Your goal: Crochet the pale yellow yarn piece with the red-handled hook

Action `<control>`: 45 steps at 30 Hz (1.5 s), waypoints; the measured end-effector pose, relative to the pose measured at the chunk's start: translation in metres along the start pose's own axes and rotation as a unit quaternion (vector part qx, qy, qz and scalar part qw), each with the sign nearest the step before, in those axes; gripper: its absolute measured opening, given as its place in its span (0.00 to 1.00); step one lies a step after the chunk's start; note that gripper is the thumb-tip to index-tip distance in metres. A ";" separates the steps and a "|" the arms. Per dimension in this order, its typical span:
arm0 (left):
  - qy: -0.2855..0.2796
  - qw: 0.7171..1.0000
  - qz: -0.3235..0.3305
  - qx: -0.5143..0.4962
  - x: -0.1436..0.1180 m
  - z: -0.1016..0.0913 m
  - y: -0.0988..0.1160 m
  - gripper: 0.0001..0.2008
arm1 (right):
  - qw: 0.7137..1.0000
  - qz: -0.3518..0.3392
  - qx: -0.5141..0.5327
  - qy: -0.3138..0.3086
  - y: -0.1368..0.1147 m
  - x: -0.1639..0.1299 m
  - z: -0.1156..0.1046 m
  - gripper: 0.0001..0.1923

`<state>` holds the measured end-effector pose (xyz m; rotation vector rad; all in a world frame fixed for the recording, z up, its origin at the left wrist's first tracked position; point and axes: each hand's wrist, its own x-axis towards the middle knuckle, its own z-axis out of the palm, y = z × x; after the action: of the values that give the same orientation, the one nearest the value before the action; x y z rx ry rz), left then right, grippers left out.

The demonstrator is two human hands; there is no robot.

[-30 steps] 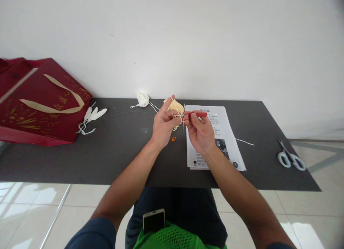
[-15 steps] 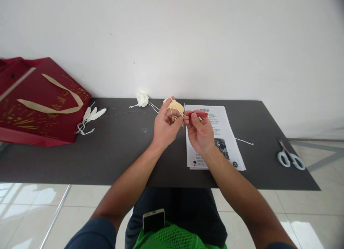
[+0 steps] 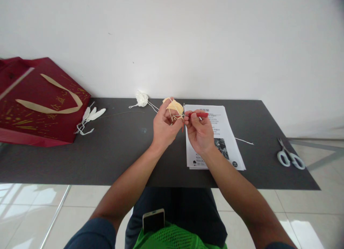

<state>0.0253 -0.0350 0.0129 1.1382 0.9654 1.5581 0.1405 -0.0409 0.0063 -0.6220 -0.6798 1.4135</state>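
My left hand (image 3: 164, 128) is closed round a small pale-yellow crochet piece (image 3: 175, 106), with a strand of yarn looped over its raised forefinger. In my right hand (image 3: 199, 131) is a crochet hook with a red handle (image 3: 199, 115), gripped between thumb and fingers. The hook's thin shaft points left to the edge of the piece, where both hands' fingertips nearly meet. A short red strand (image 3: 183, 126) hangs beneath that spot. A white yarn ball (image 3: 142, 98) lies behind my left hand, its strand running toward it. The fingers partly hide the stitches.
Printed pattern sheets (image 3: 193, 148) lie under my right hand on the dark table (image 3: 120, 152). Scissors (image 3: 289, 156) are at the far right. White crocheted pieces with yarn tails (image 3: 92, 114) lie beside a red gift bag (image 3: 45, 102) on the left. A phone (image 3: 153, 222) rests on my lap.
Both hands stay in almost the same place. The crochet hook and the pale-yellow piece have shifted only very slightly between the fingers.
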 end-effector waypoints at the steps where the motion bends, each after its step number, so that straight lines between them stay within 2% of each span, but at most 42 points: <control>1: 0.006 1.000 0.002 0.008 0.000 0.000 0.000 0.36 | 1.000 -0.014 -0.007 -0.001 0.000 0.000 0.000 0.11; 8: 0.015 0.997 0.048 0.058 0.001 -0.004 -0.005 0.34 | 0.996 -0.072 -0.044 0.004 -0.005 0.000 -0.002 0.12; 18: 0.029 0.997 0.049 0.055 0.001 -0.003 -0.004 0.33 | 0.988 -0.132 -0.081 0.011 -0.007 0.000 -0.005 0.12; 37: 0.054 0.993 0.062 0.085 -0.001 -0.003 -0.002 0.31 | 0.966 -0.205 -0.154 0.031 0.000 -0.007 -0.002 0.12; 45: 0.085 0.989 0.056 0.105 -0.002 -0.001 0.000 0.28 | 0.946 -0.252 -0.206 0.014 0.008 -0.018 -0.004 0.06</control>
<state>0.0248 -0.0367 0.0126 1.2362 1.2216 1.6952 0.1373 -0.0586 -0.0031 -0.7262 -1.0401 0.7881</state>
